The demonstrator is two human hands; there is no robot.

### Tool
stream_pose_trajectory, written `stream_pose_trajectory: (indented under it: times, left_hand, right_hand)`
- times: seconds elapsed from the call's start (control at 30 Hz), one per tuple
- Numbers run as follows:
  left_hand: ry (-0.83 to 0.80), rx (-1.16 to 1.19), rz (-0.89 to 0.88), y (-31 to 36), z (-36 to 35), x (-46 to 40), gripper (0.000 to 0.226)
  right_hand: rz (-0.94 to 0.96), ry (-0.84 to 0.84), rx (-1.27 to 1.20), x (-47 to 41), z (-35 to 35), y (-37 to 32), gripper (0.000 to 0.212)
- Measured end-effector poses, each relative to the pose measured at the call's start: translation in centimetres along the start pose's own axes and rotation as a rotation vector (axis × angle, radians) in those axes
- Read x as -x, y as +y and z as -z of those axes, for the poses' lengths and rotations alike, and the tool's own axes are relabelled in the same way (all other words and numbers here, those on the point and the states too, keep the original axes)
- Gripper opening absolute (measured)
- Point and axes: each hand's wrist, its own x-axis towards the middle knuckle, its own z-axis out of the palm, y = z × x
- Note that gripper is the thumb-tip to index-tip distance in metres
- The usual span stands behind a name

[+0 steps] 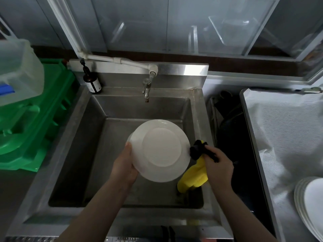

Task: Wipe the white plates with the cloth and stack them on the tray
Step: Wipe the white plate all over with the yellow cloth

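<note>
The left hand (124,167) grips a white plate (160,151) by its left edge, with the thumb lying on the rim and the other fingers hidden behind the plate. The plate is tipped up so its bottom faces the camera, and it is held over the middle of the sink (57,154). A bit of a second white rim peeks out behind its left side, but I cannot tell what that is. The right hand (219,169) has its fingers curled tight round a cloth (195,173) that is yellow with a black part. The black part touches the right edge of the plate, and the yellow part hangs down toward the front right corner of the sink. A tap (146,88) sticks out over the back edge of the sink, and a dark pump bottle (91,82) stands at the back left corner. Green plastic crates (43,109) sit to the left of the sink, with a clear tub (19,70) on top. To the right is a tray (251,130) lined with a white sheet. A stack of white plates (309,203) rests near its front right edge
</note>
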Motion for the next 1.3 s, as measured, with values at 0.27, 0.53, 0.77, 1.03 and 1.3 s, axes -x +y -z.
stream_pose_trajectory:
  times: [0.27, 0.53, 0.77, 1.03, 1.3]
  left_hand:
    - [-0.016, -0.119, -0.004, -0.3, 0.7, 0.4, 0.028]
    - [-0.010, -0.130, 0.022, -0.5, 0.7, 0.5, 0.026]
    - [0.007, -0.125, 0.041, -0.5, 1.0, 0.3, 0.026]
    - [0.059, -0.123, 0.054, -0.5, 1.0, 0.2, 0.037]
    - [0.067, -0.131, 0.065, -0.7, 1.1, 0.1, 0.042]
  right_hand:
    - [0.039, 0.073, 0.173, -4.4, 5.5, -1.7, 0.033]
    - [0.044, -0.276, 0.796, -7.3, 6.0, 2.7, 0.041]
    - [-0.092, -0.380, 1.030, -7.7, 4.3, 3.8, 0.041]
    - [0.040, -0.308, 0.960, -6.9, 2.9, 1.7, 0.039]
    - [-0.324, -0.397, 0.125, -2.5, -1.4, -2.2, 0.022]
